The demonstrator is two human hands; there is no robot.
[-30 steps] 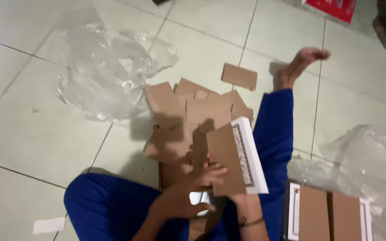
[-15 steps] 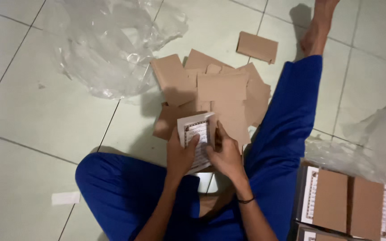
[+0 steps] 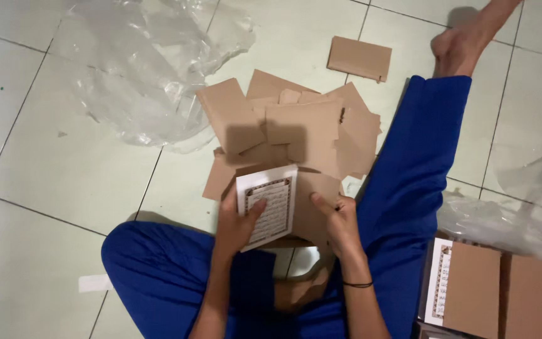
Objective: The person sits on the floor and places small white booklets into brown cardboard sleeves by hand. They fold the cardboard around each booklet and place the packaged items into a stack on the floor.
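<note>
a floor (image 3: 64, 169) of large pale glossy tiles with dark grout lines, dimly and evenly lit.

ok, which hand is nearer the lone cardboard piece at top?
Right. The right hand lies almost straight below the lone cardboard piece; the left hand, on the white booklet, sits further left.

Two hands: left hand (image 3: 236, 226), right hand (image 3: 340, 220). One white booklet (image 3: 268, 204) at centre. One loose heap of brown cards (image 3: 296, 135) at twelve o'clock, too overlapped to count; one separate card (image 3: 359, 58) at one o'clock. Two plastic sheets: one (image 3: 152, 69) at eleven, one (image 3: 522, 213) at three. Two brown-wrapped booklets (image 3: 472, 292) at four o'clock.
</note>
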